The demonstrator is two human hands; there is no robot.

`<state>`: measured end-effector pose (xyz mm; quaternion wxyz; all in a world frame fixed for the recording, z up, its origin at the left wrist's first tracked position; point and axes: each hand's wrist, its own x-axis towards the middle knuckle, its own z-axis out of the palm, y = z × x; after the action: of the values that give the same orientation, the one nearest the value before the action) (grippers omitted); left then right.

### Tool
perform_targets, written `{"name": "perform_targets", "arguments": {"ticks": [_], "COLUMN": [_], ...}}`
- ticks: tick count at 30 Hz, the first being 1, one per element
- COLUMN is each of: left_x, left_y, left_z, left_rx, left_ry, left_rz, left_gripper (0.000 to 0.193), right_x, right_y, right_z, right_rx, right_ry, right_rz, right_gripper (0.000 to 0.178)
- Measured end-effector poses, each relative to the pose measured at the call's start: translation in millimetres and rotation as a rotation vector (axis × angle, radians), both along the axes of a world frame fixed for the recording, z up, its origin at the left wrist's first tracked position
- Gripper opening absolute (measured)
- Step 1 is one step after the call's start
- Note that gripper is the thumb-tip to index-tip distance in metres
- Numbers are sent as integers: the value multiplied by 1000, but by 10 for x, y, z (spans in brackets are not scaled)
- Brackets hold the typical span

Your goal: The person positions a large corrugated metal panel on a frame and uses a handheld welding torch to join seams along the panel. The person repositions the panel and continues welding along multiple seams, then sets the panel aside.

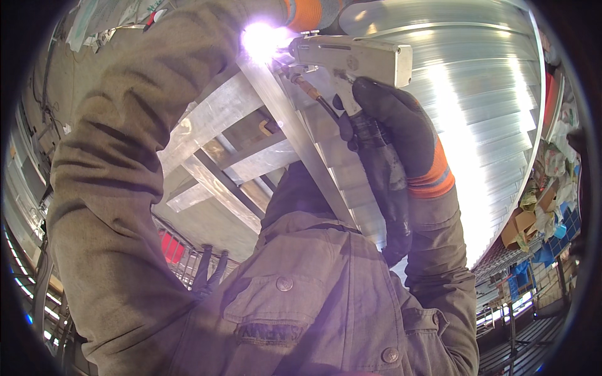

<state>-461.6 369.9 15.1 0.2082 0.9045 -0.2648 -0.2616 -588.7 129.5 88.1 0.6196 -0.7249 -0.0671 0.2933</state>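
My right hand, in a dark glove with an orange cuff, is closed around the black grip of a handheld welding gun. The gun points left, and a glaring white-violet light burns at its tip. That glare covers the spot where the tip meets a long silver metal bar. My left arm reaches up and across, bringing my left hand, also gloved with an orange cuff, close above the gun's nose. Its fingers are hidden at the top edge. The bar belongs to a frame of crossed metal bars.
Shiny ribbed metal fills the right side, reflecting bright streaks. Beyond it lies a heap of mixed scraps and cartons. A black hose or cable sleeve runs down from the gun along my right forearm. A red object shows behind my left arm.
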Motion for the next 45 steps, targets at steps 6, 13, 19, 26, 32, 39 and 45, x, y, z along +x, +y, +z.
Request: {"name": "perform_targets", "arguments": {"ticks": [6,13,19,26,32,39,45], "left_x": [-11,35,24,-7,8,48,109], "left_y": [12,19,-2,-23,-18,-13,-103], "left_z": [4,22,61,79,74,43,34], "left_rx": [0,0,-2,-3,7,31,55], "left_ry": [5,1,0,10,8,1,-5], "left_rz": [-1,-6,-9,-13,-20,-24,-38], "left_gripper": [130,130,130,131,131,132,132], "right_x": [24,8,22,-11,4,16,-9], "right_y": [-87,-67,-86,-88,-120,-145,-227], "right_z": [81,202,228,337,378,358,389], "right_rx": [81,139,168,130,117,69,106], "right_ry": [403,465,636,574,669,709,788], "right_rz": [-59,-134,-190,-178,-180,-172,-179], "right_gripper": [36,44,43,33,31,41,38]}}
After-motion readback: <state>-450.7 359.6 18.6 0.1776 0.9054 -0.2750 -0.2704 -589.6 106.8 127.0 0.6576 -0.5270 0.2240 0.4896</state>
